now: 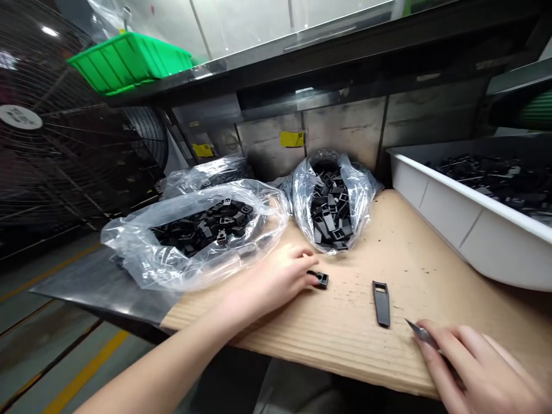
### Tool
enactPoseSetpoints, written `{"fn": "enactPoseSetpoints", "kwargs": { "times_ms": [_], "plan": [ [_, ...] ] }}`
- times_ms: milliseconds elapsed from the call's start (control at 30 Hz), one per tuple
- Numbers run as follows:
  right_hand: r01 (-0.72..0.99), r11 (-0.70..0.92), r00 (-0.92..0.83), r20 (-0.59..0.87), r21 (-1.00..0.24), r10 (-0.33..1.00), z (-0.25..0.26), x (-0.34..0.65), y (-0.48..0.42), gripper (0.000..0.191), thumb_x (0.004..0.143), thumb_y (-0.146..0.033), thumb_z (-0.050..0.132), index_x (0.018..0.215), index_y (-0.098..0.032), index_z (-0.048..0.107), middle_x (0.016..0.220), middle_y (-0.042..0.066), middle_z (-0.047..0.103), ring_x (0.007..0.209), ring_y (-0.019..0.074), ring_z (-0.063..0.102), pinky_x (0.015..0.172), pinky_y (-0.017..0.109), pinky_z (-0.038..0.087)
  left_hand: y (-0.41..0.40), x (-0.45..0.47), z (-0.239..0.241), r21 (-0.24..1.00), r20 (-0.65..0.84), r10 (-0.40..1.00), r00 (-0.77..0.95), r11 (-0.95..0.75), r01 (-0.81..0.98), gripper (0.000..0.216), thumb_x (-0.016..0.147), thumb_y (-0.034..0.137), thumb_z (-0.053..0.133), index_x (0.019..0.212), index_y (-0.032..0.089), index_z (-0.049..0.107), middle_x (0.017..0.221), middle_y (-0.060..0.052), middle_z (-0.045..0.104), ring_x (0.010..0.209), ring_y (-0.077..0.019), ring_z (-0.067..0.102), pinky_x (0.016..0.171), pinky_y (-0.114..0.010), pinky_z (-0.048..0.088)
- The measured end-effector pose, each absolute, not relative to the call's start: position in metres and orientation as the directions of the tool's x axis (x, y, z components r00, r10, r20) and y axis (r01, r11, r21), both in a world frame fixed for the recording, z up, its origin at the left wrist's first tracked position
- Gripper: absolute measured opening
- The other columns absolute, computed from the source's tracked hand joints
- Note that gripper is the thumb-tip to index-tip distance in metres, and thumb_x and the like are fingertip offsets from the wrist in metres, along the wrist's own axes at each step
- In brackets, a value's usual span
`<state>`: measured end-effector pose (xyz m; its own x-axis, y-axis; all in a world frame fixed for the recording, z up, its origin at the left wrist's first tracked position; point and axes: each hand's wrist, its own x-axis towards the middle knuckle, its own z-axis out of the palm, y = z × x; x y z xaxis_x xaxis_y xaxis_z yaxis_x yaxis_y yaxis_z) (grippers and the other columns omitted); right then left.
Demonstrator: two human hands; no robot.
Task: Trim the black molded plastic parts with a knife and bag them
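My left hand (287, 273) is low over the cardboard sheet (340, 339), its fingers closed around the left end of a small black plastic part (321, 280). The part's far end, with a square recess, pokes out to the right; the rest is hidden by the fingers. A longer, tapered black plastic piece (381, 305) with a rectangular opening at its top lies flat between my hands. At the lower right, my right hand (470, 356) grips a craft knife (420, 332), its pointed blade aimed up and left, just right of the tapered piece.
Two clear plastic bags (159, 270) (364, 215) of black parts stand behind my left hand, with another bag (224, 169) further back. A white bin (448, 213) of dark parts borders the right. A green crate (129, 60) sits on the shelf; a large fan (56, 149) is left.
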<state>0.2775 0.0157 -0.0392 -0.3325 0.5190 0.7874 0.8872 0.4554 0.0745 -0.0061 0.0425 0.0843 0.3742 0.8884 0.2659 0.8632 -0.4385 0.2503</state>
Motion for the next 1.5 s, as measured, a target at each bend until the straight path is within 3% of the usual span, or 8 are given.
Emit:
{"fn": "enactPoseSetpoints", "kwargs": {
  "times_ms": [100,200,333,400,467,700,900,1500],
  "plan": [
    [0.921,0.35,-0.346,0.775,0.172,0.528,-0.022,0.271,0.009,0.029,0.093,-0.03,0.039,0.091,-0.016,0.064,0.067,0.003,0.063,0.054,0.0164,0.061,0.044,0.028,0.032,0.041,0.019,0.083,0.275,0.208,0.87,0.448,-0.491,0.826,0.008,0.075,0.009,0.067,0.078,0.014,0.071,0.09,-0.009,0.066,0.084,-0.0237,0.059,0.075,-0.034,0.05],
    [0.878,0.431,-0.435,0.723,0.208,0.536,-0.011,0.271,0.006,0.033,0.095,-0.026,0.033,0.094,-0.016,0.065,0.071,0.002,0.066,0.058,0.0163,0.064,0.046,0.027,0.039,0.033,0.022,0.091,0.342,0.239,0.865,0.442,-0.501,0.795,0.011,0.078,0.008,0.064,0.084,0.013,0.071,0.092,-0.01,0.066,0.09,-0.0251,0.058,0.079,-0.036,0.048],
    [0.805,0.587,-0.375,0.694,-0.085,0.615,0.005,0.27,-0.003,0.029,0.095,-0.03,0.037,0.097,-0.019,0.064,0.08,0.003,0.07,0.069,0.0161,0.069,0.055,0.022,0.051,0.005,0.03,0.085,0.572,0.279,0.888,0.366,-0.46,0.679,0.021,0.087,0.018,0.055,0.105,0.015,0.065,0.097,-0.008,0.069,0.089,-0.0199,0.064,0.076,-0.027,0.052],
    [0.736,0.627,-0.339,0.663,-0.255,0.668,0.015,0.264,-0.011,0.027,0.094,-0.033,0.041,0.098,-0.02,0.064,0.08,0.003,0.071,0.073,0.0164,0.069,0.059,0.02,0.053,-0.009,0.042,0.071,0.846,0.206,0.951,0.232,-0.292,0.446,0.02,0.084,0.022,0.059,0.102,0.018,0.067,0.097,-0.006,0.071,0.084,-0.0201,0.066,0.071,-0.026,0.054],
    [0.673,0.628,-0.318,0.614,-0.39,0.723,0.024,0.256,-0.018,0.026,0.094,-0.031,0.042,0.097,-0.022,0.065,0.077,0.003,0.069,0.074,0.0168,0.069,0.06,0.02,0.053,-0.017,0.055,0.056,0.967,0.098,0.983,0.154,-0.131,0.219,0.019,0.081,0.024,0.063,0.099,0.021,0.069,0.096,-0.004,0.072,0.08,-0.0204,0.067,0.07,-0.026,0.054],
    [0.513,0.575,-0.25,0.53,-0.637,0.81,0.031,0.238,-0.025,0.019,0.091,-0.018,0.045,0.095,-0.02,0.064,0.07,0.002,0.061,0.064,0.015,0.063,0.057,0.023,0.05,-0.015,0.067,0.044,0.959,0.179,0.974,0.14,-0.204,0.195,0.02,0.08,0.016,0.064,0.094,0.029,0.072,0.093,0.002,0.071,0.09,-0.0178,0.063,0.081,-0.021,0.049],
    [0.527,0.625,-0.222,0.617,-0.576,0.755,0.033,0.234,-0.023,0.019,0.091,-0.02,0.045,0.093,-0.021,0.064,0.063,0.0,0.057,0.057,0.0138,0.058,0.052,0.022,0.047,-0.013,0.063,0.05,0.962,0.135,0.958,0.252,-0.188,0.198,0.01,0.084,0.017,0.06,0.084,0.022,0.068,0.081,0.001,0.065,0.078,-0.016,0.062,0.072,-0.019,0.048],
    [0.584,0.549,-0.193,0.555,-0.598,0.809,0.032,0.244,-0.019,0.017,0.089,-0.016,0.048,0.092,-0.017,0.065,0.069,0.002,0.06,0.063,0.0146,0.061,0.056,0.022,0.049,-0.017,0.061,0.049,0.968,0.155,0.938,0.309,-0.208,0.144,0.008,0.083,0.023,0.064,0.087,0.025,0.07,0.082,0.002,0.068,0.078,-0.016,0.062,0.072,-0.02,0.047]
  ]
}}
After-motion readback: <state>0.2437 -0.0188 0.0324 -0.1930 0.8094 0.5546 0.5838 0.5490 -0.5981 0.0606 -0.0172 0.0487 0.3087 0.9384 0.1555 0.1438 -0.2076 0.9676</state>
